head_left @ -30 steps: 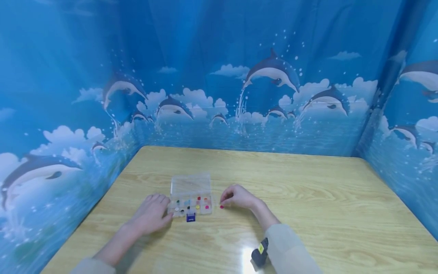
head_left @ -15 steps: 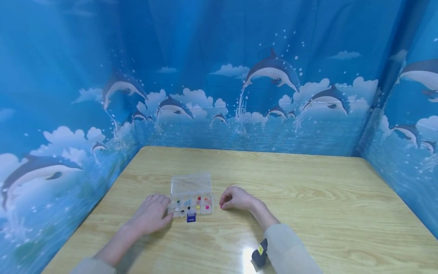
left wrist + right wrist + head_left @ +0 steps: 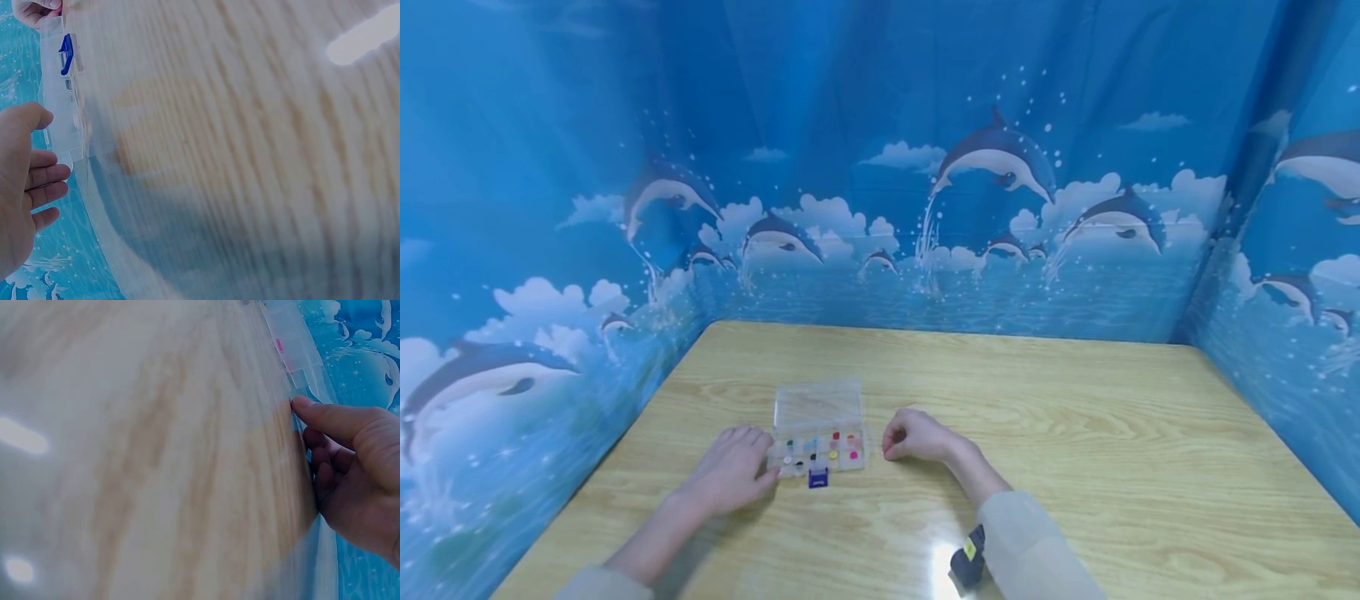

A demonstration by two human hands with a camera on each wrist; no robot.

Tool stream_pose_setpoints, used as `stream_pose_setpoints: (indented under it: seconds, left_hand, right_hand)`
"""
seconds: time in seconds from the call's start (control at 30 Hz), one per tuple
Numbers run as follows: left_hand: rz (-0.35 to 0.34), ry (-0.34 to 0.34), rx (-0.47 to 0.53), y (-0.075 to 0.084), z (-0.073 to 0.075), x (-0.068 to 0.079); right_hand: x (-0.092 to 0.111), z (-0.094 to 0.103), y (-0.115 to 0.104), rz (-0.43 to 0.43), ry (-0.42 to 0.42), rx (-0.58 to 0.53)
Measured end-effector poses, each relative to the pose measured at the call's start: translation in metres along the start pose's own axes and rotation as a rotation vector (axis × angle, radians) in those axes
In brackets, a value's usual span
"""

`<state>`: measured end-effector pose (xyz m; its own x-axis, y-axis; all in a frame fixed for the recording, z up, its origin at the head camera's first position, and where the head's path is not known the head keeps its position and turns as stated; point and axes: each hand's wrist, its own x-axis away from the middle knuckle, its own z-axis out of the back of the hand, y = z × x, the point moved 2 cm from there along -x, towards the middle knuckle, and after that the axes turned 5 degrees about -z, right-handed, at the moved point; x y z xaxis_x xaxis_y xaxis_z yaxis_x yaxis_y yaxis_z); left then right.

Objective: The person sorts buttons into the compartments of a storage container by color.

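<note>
A clear plastic compartment box [image 3: 816, 450] stands on the table with its see-through lid [image 3: 818, 406] raised at the back. Small coloured round pieces, perhaps buttons, lie in its compartments, including a pink one [image 3: 853, 455] and a yellow one [image 3: 832, 455]. A blue latch [image 3: 818, 477] juts from its front edge. My left hand [image 3: 733, 471] rests at the box's left end, fingers loosely extended. Just right of the box, my right hand [image 3: 917, 435] pinches a small red piece [image 3: 57, 11] between thumb and fingertips, low over the table. In the head view that piece is mostly hidden.
The wood-grain table [image 3: 1037, 400] spreads around the box. A blue curtain [image 3: 880, 167] printed with dolphins closes off the back and sides. A black device [image 3: 968, 560] with a yellow label sits at the right sleeve.
The red piece lay visible below my right fingertips a second ago; the fingers have closed on it and now mostly cover it. My left hand and the box have stayed put.
</note>
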<state>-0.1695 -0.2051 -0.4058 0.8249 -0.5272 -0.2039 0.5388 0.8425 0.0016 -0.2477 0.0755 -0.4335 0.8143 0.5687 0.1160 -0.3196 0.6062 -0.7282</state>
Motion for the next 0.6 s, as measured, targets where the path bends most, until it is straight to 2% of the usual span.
stream_pose_setpoints:
  seconds: [0.23,0.47,0.6]
  left_hand:
    - [0.004,0.011,-0.002,-0.001,-0.002,0.001]
    - [0.002,0.001,0.000,0.000,-0.002,0.001]
    - [0.001,0.001,-0.001,-0.001,-0.002,0.000]
  right_hand:
    - [0.001,0.005,-0.002,-0.046,-0.020,-0.088]
    - [-0.002,0.004,-0.006,-0.011,0.001,-0.224]
    - [-0.004,0.002,-0.011,-0.010,0.019,-0.262]
